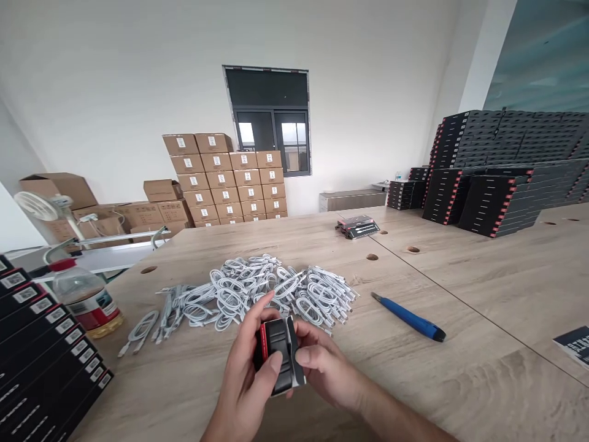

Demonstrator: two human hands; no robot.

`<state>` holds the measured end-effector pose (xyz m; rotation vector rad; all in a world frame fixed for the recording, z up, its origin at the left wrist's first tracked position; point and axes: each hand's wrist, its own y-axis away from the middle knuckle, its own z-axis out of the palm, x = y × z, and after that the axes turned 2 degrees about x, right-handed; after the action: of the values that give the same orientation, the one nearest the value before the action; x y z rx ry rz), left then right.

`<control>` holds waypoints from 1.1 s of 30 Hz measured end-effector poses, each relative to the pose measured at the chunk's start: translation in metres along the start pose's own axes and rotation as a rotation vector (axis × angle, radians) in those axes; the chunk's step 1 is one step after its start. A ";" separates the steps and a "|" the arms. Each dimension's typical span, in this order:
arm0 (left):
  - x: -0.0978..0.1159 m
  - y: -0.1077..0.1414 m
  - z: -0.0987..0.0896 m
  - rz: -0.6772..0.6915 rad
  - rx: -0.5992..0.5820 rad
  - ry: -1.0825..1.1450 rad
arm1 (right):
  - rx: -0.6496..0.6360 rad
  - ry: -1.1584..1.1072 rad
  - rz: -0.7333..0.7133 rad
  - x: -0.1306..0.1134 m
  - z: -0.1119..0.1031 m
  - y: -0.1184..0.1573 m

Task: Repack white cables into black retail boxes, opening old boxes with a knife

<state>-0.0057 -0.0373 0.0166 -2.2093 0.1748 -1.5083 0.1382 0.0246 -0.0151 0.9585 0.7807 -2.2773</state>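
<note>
Left hand [248, 377] curled round box [278, 345], right hand [329, 371] pinching box edge; bare table [368, 347] between right hand and blue tool [409, 317].

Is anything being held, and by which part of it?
A small black box: left hand around its left side, right hand on its right edge.

Bright and even overall, lit by soft, diffuse light across the white wall [377, 104] and the counter [460, 380]. Brightest in patches of the window [271, 109], otherwise dark there. Shaded softly on the counter beneath the left hand [245, 376] and right hand [329, 371]. Dimmer and tinted teal at the upper right. Stretched and tilted toward the edges, plainly so in the black boxes [50, 362] at lower left. Too soft in fine detail to read the distant carton labels [223, 178]
</note>
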 end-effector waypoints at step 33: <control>-0.010 -0.010 0.002 0.243 0.210 0.135 | 0.332 1.017 -0.787 -0.027 -0.007 0.014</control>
<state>-0.0091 -0.0243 0.0123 -1.8512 0.3018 -1.4683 0.1664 0.0268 -0.0029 2.3910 1.3847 -2.4945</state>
